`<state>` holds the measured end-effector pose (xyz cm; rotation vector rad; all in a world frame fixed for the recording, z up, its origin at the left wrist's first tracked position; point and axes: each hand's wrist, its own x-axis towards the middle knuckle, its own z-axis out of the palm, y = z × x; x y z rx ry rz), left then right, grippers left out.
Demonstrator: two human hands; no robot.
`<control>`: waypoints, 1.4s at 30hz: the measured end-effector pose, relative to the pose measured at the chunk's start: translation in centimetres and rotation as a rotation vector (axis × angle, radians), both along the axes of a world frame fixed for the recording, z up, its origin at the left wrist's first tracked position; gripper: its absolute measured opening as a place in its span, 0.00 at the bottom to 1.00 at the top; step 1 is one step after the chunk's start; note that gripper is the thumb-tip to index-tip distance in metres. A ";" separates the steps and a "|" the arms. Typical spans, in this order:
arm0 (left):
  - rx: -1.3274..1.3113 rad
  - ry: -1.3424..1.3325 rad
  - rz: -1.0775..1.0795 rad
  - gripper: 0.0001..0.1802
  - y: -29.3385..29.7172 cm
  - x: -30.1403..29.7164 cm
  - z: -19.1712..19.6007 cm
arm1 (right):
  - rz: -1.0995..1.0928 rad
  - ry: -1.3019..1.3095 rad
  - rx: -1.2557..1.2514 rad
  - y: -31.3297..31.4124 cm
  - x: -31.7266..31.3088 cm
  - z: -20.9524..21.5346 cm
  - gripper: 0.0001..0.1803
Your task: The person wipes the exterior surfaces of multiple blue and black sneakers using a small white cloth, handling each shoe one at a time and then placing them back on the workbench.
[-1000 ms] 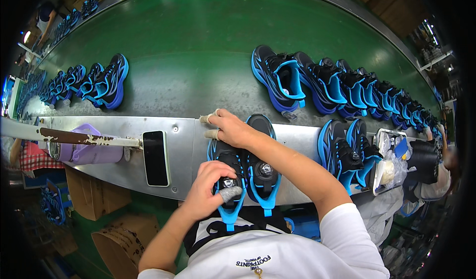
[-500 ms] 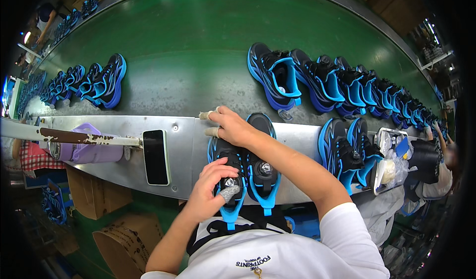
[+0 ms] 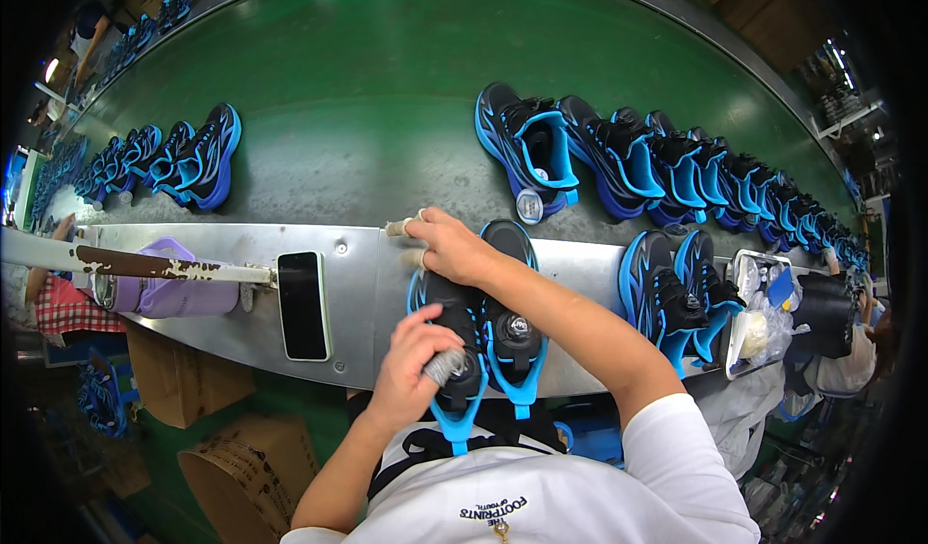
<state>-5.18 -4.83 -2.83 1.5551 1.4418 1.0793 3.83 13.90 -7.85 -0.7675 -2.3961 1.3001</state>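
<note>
A pair of black and blue sneakers lies in front of me on the metal ledge, heels towards me. My left hand [image 3: 410, 370] is closed at the tongue of the left sneaker [image 3: 466, 389], its grey-wrapped thumb over the round lacing dial, which it mostly hides. Across the same shoe's toe reaches my right hand [image 3: 452, 246], fingers stretched to the left and apart, with pale covers on some fingertips. Whether it presses on the toe cannot be seen. Beside it, the right sneaker [image 3: 512, 327] is untouched, its dial in plain view.
Another pair of sneakers [image 3: 667, 293] stands right on the ledge, by a tray [image 3: 742, 346] of plastic bags. Rows of sneakers line the green conveyor belt [image 3: 358, 71]. A phone [image 3: 304, 305], a purple basket [image 3: 198, 298] and a chipped white bar [image 3: 145, 262] are left; cardboard boxes [image 3: 246, 476] below.
My left thumb has moved over the dial, covering it. The left sneaker's heel has shifted slightly right. On the belt, the sneakers have moved a little left. My right hand is almost still.
</note>
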 end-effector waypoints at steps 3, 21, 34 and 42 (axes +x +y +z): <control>-0.032 0.017 0.131 0.20 -1.6 2.5 0.7 | -0.011 0.047 0.064 0.4 0.0 -1.1 0.21; -0.014 0.050 0.444 0.18 -2.7 3.9 0.5 | -0.091 0.004 0.040 -0.5 -0.5 -0.4 0.20; -0.063 -0.034 -0.372 0.16 0.1 -2.8 1.8 | -0.111 0.037 0.133 -0.7 -0.5 0.1 0.20; -0.037 0.295 -0.132 0.22 -7.1 2.8 7.3 | -0.288 0.188 -0.156 1.0 5.9 7.1 0.15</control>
